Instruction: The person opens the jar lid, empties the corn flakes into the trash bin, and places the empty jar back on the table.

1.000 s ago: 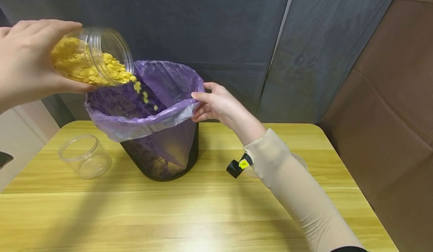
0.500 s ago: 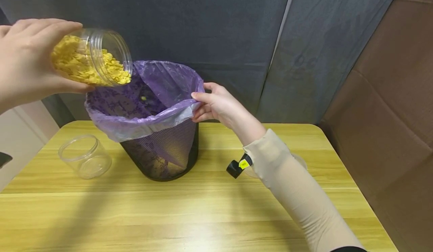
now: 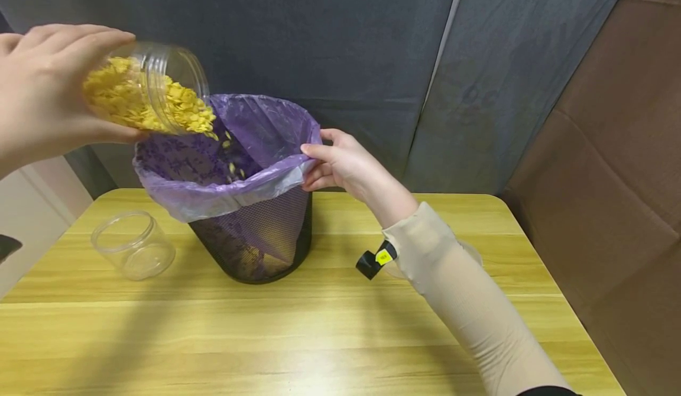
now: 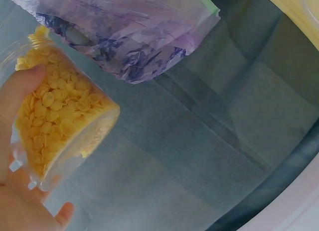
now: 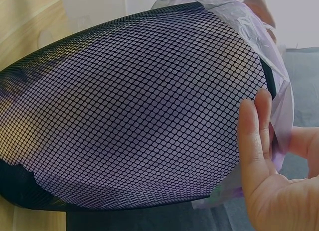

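My left hand grips a clear plastic jar on its side, its mouth tipped low over the bin. Yellow flakes fill much of the jar and spill from its lip; several falling flakes drop into the purple bag. That bag lines a black mesh bin, tilted on the table, its folded edge hanging outside. My right hand holds the bin's rim through the bag, thumb on top. In the right wrist view, fingers lie against the mesh. The left wrist view shows the jar's base.
An uncovered clear jar stands on the wooden table, left of the bin. Another clear round item is partly hidden by the right sleeve. A grey curtain hangs behind the table.
Half a second ago the flakes sat back inside the lip; now they bulge past it and fall again. My left hand has risen very slightly. My right hand and the bin hold nearly still.
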A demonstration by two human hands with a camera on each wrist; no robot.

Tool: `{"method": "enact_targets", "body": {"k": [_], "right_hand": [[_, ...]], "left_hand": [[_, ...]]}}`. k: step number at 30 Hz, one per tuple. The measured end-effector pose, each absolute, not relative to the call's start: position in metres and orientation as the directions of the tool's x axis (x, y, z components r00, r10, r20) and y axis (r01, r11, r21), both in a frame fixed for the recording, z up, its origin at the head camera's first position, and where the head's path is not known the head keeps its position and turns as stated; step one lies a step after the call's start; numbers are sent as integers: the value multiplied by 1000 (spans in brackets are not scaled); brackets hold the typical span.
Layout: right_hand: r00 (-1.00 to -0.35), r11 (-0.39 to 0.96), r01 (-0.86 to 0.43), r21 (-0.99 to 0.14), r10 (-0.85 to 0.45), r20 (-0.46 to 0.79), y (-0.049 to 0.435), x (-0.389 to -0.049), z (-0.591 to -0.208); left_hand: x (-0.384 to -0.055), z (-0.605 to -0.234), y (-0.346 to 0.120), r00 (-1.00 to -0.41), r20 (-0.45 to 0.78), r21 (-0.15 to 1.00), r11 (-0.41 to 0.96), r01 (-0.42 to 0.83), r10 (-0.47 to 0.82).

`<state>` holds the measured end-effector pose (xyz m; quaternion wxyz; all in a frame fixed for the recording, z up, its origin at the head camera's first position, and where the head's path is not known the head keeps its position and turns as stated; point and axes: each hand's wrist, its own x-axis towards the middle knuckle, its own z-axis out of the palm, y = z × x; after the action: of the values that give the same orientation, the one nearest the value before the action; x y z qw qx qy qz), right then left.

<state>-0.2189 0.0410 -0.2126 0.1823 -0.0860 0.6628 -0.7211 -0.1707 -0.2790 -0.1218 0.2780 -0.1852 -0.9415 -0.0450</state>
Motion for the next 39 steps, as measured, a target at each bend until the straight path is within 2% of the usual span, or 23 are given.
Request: {"method": "enact_targets", "body": {"k": [10, 23, 39], "right_hand": [[-920, -52, 155, -987, -371, -125, 40, -219, -213], [-919, -57, 157, -986, -374, -125, 40, -218, -212], [-921, -47, 152, -987, -369, -124, 41, -219, -214]], "left_hand": [[-170, -123, -277, -792, 516, -44, 934, 355, 325], [-169, -125, -277, -744, 563, -59, 915, 399, 360], [-170, -125, -277, -729, 573, -82, 911, 404, 375]]}}
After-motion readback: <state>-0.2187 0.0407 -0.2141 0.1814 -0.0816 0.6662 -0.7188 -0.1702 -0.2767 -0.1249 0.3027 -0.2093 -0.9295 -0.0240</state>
